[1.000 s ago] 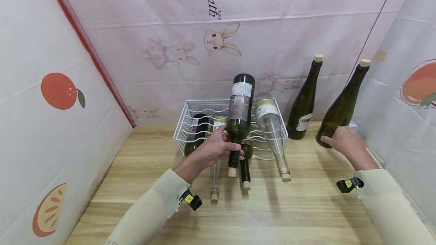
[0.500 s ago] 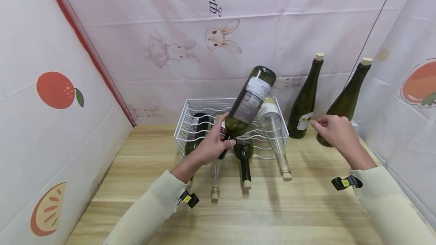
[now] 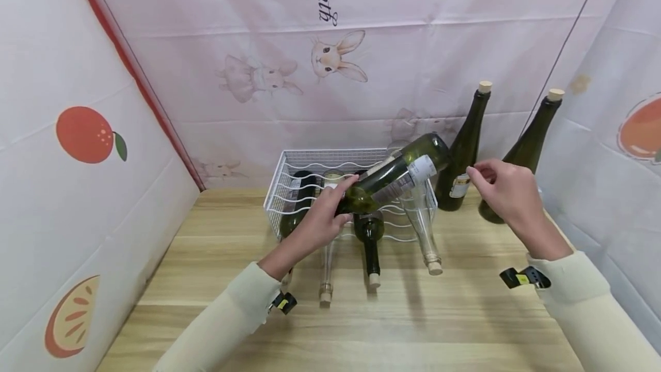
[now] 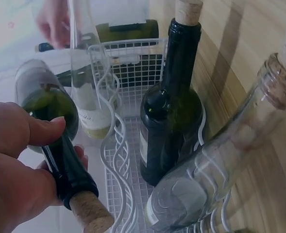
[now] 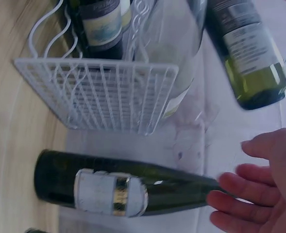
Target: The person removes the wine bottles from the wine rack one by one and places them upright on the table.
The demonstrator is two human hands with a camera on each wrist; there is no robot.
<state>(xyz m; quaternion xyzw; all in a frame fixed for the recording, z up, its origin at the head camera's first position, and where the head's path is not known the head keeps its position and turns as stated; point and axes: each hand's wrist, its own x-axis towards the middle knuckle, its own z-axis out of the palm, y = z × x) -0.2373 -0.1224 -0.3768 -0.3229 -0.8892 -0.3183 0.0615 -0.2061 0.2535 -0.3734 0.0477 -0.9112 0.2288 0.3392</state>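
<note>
My left hand (image 3: 322, 214) grips a dark green wine bottle (image 3: 397, 177) by its neck. The bottle slants over the white wire rack (image 3: 310, 152), base up to the right, overlapping the rack's right end in the head view. Its cork (image 4: 92, 213) pokes out below the left fingers in the left wrist view. My right hand (image 3: 511, 191) is raised in front of two upright green bottles, fingers loosely bent and holding nothing. In the right wrist view the held bottle's base (image 5: 264, 90) is just beyond the right thumb, apart from it.
Corked bottles lie in the rack, necks toward me: a dark one (image 3: 372, 245) in the middle, clear ones (image 3: 326, 268) at left and right, another dark one (image 3: 302, 185) far left. Behind my right hand stand a labelled green bottle (image 3: 465, 142) and a second green bottle (image 3: 532, 136).
The left hand has swung the bottle's base from upright down to the right, turning its label. My right hand has left the far-right bottle and moved up and left.
</note>
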